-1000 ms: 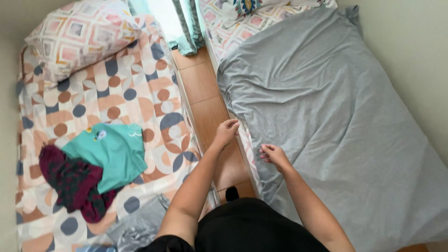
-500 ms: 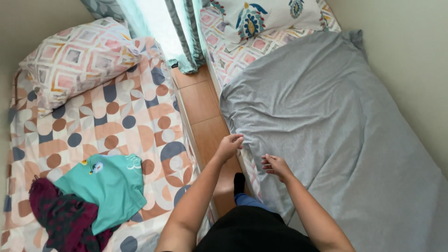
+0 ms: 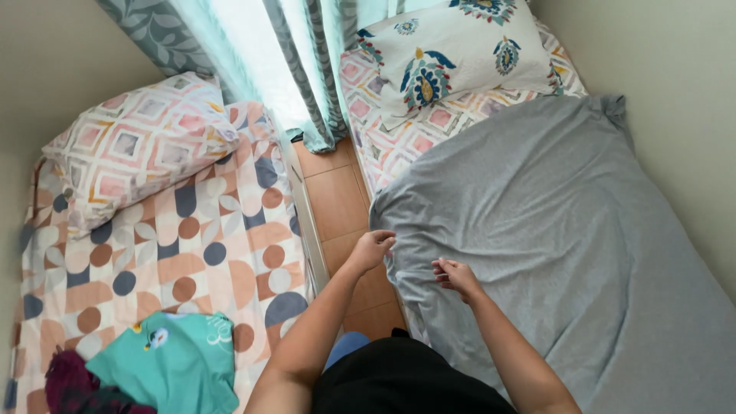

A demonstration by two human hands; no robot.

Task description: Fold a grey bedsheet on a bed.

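Compared with the earlier frames, the view has tilted upward, so more of the white pillow with blue and yellow flowers (image 3: 452, 57) is visible, and both hands have gone a little further along the side of the bed. The left hand (image 3: 373, 249) is closed in a loose fist on the near edge of the plain grey bed sheet (image 3: 552, 230), pinching a fold of the cloth. The right hand (image 3: 456, 276) rests on the same sheet just beside it, fingers bent, but I cannot tell if they really grip the cloth. This sheet lies over most of the right mattress (its top corner near the wall is bunched), while the pink patterned cover (image 3: 391, 146) under the pillow is uncovered. So I judge the spreading as mostly done, and the upper end and the edges remain to be arranged.
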